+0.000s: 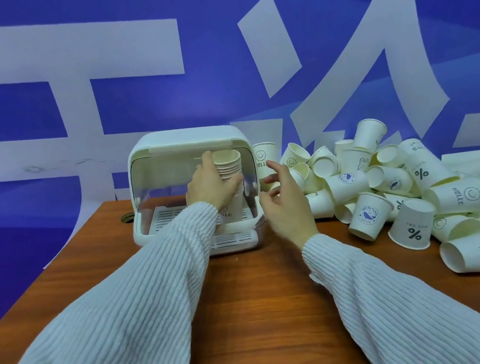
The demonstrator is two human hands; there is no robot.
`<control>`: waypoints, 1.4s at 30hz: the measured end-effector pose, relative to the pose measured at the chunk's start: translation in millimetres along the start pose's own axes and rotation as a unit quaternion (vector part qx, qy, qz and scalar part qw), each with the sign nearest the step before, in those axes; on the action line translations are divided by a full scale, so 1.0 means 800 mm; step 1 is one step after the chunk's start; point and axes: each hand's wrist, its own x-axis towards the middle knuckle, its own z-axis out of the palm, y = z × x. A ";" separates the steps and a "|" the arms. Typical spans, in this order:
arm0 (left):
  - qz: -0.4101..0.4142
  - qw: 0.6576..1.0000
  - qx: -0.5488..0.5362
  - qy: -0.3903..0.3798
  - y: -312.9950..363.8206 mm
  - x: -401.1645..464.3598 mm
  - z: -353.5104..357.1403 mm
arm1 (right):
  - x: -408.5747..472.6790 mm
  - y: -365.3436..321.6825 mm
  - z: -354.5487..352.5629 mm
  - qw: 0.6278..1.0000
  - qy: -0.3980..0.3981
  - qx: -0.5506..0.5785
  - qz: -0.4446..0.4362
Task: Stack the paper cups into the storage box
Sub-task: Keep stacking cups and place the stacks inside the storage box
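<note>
A person in a ribbed white sweater reaches both arms forward over a brown wood-grain surface point(251, 292), seen from the head camera looking down.

The left hand point(212, 185) grips a stack point(228, 164) of nested paper cups, fingers curled round its side. The stack stands upright, mouths up, inside the open front of the box point(184, 146), over the slotted white tray on the box floor. The bottom cup of the stack reads "HELLO" below the wrist.

The box is white with rounded corners and a clear lid flipped up. It sits at the far edge of the surface, just left of centre.

The right hand point(284, 203) hovers just right of the box, released, fingers loosely spread and holding nothing. It is near the stack but apart from it.

One upright cup point(265, 158) with a smiley face and "HELLO" stands just beside the box's right wall, behind the right hand.

Further right lies a large pile point(393, 186) of loose paper cups, most tipped on their sides, printed with "HELLO", "%" signs and round blue badges. The pile runs to the right edge of the view.

Behind everything hangs a blue backdrop point(210, 58) with large white characters.
</note>
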 end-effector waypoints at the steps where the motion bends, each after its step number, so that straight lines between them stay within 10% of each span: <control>1: -0.016 1.000 0.006 0.003 0.003 0.008 0.004 | 0.001 0.005 -0.002 1.000 -0.001 0.000 0.002; 13: -0.083 0.992 -0.086 0.025 0.009 0.025 0.028 | -0.009 0.046 -0.048 0.999 0.008 -0.038 0.027; 21: 0.106 0.980 -0.023 0.167 0.066 -0.067 0.042 | -0.052 0.069 -0.122 0.990 0.034 -0.105 0.087; 30: 0.161 0.967 -0.060 -0.190 0.156 -0.124 0.148 | -0.068 0.118 -0.233 0.919 0.070 -0.375 0.105; 35: 0.164 0.955 -0.048 -0.244 0.176 -0.140 0.204 | -0.070 0.155 -0.262 0.832 -0.123 -0.540 0.009; 42: 0.088 0.967 -0.046 -0.234 0.180 -0.145 0.227 | -0.063 0.153 -0.274 0.789 -0.149 -0.594 -0.042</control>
